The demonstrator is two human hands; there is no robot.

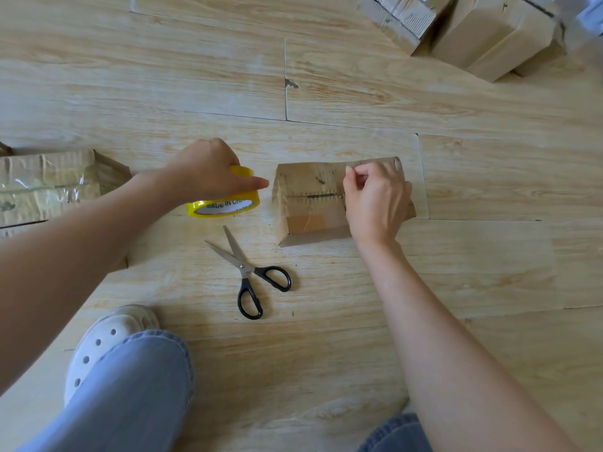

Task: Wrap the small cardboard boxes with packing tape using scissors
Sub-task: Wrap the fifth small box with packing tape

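Creased brown cardboard box point(310, 203) lies on wood-grain floor point(456, 272) under the right hand point(375, 203). Its fingers curl on top; what they hold cannot be told. Just left, the left hand point(208, 172) grips the glossy yellow tape roll point(225, 205). Black-handled scissors point(251, 275) lie nearer, blades apart.

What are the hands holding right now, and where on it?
Left hand grips the tape roll from above, around its outer rim. Right hand rests on the small box, fingers curled; whether it pinches anything cannot be told.
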